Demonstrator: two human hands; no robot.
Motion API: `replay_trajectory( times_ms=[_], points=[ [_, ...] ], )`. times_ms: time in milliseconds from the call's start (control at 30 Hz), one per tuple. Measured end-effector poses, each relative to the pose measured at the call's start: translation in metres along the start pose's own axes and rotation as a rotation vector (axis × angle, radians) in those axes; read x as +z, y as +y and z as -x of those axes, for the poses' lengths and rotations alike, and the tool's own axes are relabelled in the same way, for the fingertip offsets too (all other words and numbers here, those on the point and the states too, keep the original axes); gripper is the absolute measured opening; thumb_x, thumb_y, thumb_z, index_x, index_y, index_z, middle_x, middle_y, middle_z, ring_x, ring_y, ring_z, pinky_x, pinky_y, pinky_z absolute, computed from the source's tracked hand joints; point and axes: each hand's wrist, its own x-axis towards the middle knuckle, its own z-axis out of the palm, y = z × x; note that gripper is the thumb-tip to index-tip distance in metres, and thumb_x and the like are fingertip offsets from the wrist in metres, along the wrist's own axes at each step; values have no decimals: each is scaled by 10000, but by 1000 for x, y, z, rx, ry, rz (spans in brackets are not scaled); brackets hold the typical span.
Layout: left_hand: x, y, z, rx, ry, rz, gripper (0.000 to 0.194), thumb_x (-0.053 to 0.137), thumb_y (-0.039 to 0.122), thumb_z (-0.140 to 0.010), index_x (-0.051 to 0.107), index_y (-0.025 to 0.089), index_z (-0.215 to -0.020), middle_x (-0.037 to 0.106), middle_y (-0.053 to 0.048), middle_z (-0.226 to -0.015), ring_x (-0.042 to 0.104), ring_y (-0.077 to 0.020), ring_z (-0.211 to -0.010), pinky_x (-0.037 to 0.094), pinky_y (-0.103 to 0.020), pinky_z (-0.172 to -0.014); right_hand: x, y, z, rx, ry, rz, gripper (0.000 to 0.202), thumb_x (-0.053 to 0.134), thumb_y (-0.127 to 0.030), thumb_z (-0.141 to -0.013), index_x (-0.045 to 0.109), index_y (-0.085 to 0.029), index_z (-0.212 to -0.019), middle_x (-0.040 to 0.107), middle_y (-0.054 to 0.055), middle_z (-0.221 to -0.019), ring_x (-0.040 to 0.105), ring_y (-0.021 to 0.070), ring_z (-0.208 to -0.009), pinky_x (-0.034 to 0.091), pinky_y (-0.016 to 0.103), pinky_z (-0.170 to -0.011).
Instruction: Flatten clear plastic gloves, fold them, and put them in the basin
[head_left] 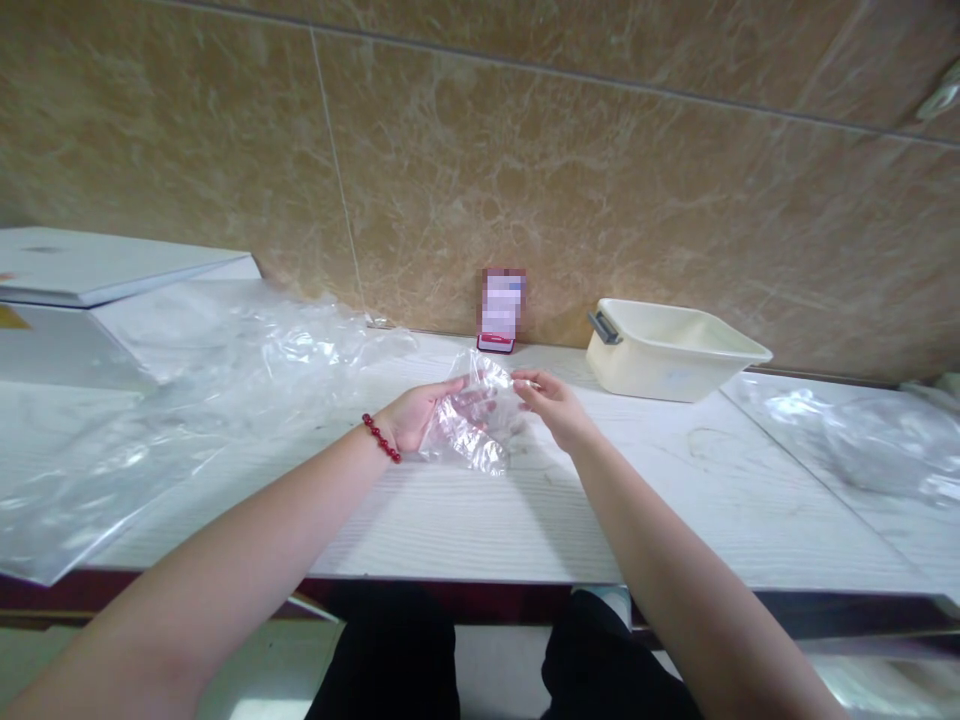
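Note:
A crumpled clear plastic bag [474, 432] is held between my two hands, over the middle of the white table. My left hand [421, 412], with a red bead bracelet [381, 438] at its wrist, has its fingers behind the film and its thumb in front. At the bag's upper right edge, my right hand [553, 405] pinches the plastic between thumb and fingers. Just behind the bag, a phone [499, 310] with a red lower edge leans upright against the wall.
To the right stands a cream plastic bin [667, 352] with a grey handle. Loose clear plastic [300, 345] spreads over the left side, beside a white box [112, 290]. More clear plastic [885, 435] lies at the far right. A tiled wall [450, 150] closes off the table [660, 520] behind.

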Motion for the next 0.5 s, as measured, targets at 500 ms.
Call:
replay_trajectory(
  times_ms=[500],
  points=[
    [0,0,1,-18,-33,-36,392,371,219,-806,386,218,-1197,523,-79,-1121,448,-224,-1065,336,-427,-874,1,1,-1,94,21,-146,243,588,-384,-614,521,-162,-685,552,6,-803,501,76,-666,410,206,-591]
  ],
)
